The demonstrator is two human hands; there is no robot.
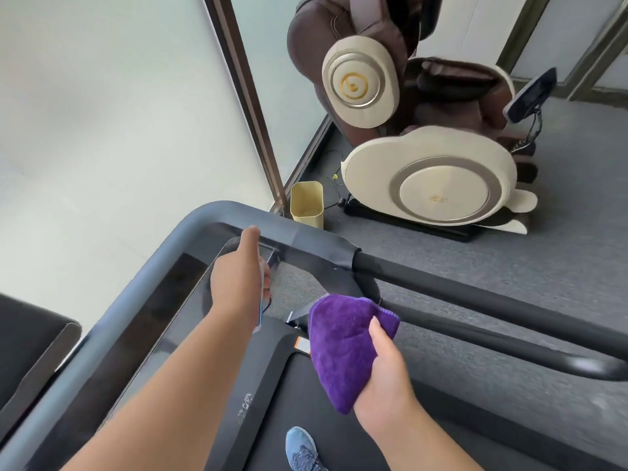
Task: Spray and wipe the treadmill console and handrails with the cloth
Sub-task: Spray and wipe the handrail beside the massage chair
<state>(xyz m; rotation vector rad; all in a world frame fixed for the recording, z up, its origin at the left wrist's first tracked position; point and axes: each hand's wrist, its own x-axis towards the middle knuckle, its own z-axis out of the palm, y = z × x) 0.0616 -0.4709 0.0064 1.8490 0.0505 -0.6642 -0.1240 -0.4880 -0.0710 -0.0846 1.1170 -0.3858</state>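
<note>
Your left hand (238, 277) is wrapped around a spray bottle (262, 300), mostly hidden behind your wrist, right over the treadmill console (163, 300). Your right hand (384, 379) has its grip clamped on the purple cloth (343, 348), bunched up just beside the console and short of the black handrail (475, 294). Watch the nozzle: you can't see where it points, so mist may overshoot the console.

one head view (tilted) looks down, close over the treadmill console (163, 321).
</note>
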